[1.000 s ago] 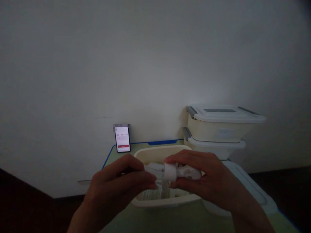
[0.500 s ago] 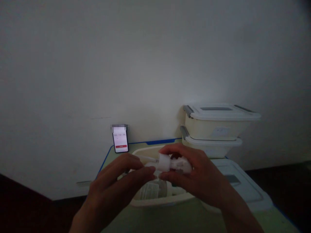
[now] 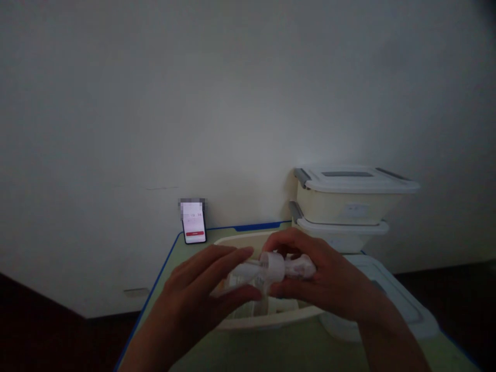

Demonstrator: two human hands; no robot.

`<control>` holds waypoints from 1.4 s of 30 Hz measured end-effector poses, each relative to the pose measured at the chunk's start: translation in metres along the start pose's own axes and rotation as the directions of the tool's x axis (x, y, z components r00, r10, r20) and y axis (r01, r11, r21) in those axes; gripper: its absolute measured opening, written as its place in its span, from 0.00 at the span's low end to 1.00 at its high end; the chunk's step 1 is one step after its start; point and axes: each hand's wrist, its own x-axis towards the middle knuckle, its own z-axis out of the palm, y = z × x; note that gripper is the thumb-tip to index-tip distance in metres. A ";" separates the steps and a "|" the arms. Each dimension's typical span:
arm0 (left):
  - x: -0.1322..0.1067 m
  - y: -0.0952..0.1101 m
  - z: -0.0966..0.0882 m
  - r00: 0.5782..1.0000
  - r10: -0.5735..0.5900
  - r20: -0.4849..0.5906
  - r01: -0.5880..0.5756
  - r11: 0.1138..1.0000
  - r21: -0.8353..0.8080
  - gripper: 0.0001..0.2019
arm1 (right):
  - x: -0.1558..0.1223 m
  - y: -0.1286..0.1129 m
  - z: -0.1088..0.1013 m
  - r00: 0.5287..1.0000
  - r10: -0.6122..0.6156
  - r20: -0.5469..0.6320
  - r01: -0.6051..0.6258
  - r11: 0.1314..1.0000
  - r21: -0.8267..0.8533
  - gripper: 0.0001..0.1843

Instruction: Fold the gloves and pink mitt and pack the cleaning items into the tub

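Both my hands meet over an open cream bin [image 3: 248,242] on a green table [image 3: 294,351]. My right hand [image 3: 329,281] is closed round a white pump cap [image 3: 289,267] with a wide collar. My left hand [image 3: 201,292] grips a clear bottle [image 3: 242,276] from below, fingers stretched along it, thumb under. The cap's thin tube runs toward the bottle's mouth. Inside the bin lies at least one other clear labelled bottle [image 3: 248,310], partly hidden by my hands.
Two lidded cream boxes [image 3: 349,199] are stacked at the back right. A loose lid [image 3: 399,305] lies to the right of the bin. A phone [image 3: 194,223] with a lit screen leans against the wall. The table has a blue edge [image 3: 155,279].
The cap and bottle dropped a little and came together; the cap's tube now sits nearer the bottle. My left fingers stretched out along the bottle. The view shifted slightly.
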 end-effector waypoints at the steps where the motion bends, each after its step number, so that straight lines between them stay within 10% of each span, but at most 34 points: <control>1: 0.000 0.001 -0.001 1.000 0.005 0.018 -0.005 0.999 -0.032 0.20 | 0.000 0.000 -0.001 1.000 0.003 0.010 -0.002 1.000 -0.009 0.17; 9: 0.001 0.011 -0.010 1.000 0.023 0.003 -0.023 0.999 -0.048 0.18 | 0.001 0.001 0.002 0.997 -0.017 0.070 0.015 0.999 0.032 0.18; 18: -0.001 0.020 0.003 0.932 -0.319 -0.173 0.202 0.852 -0.482 0.17 | 0.006 0.000 0.027 0.995 0.007 -0.099 -0.001 0.998 0.063 0.19; 27: -0.001 0.011 -0.021 0.941 -0.282 0.189 0.322 0.562 -0.762 0.19 | 0.003 0.009 0.004 0.997 0.069 -0.036 -0.064 0.990 0.125 0.20; 33: -0.005 0.002 -0.024 0.961 -0.122 0.247 0.227 0.860 -0.458 0.27 | 0.000 0.015 -0.006 0.999 0.044 -0.026 -0.038 0.979 0.199 0.20; 42: 0.003 0.003 -0.022 0.965 0.001 0.262 0.089 0.939 -0.333 0.33 | 0.001 0.011 -0.004 0.997 0.031 0.072 -0.040 0.992 0.116 0.19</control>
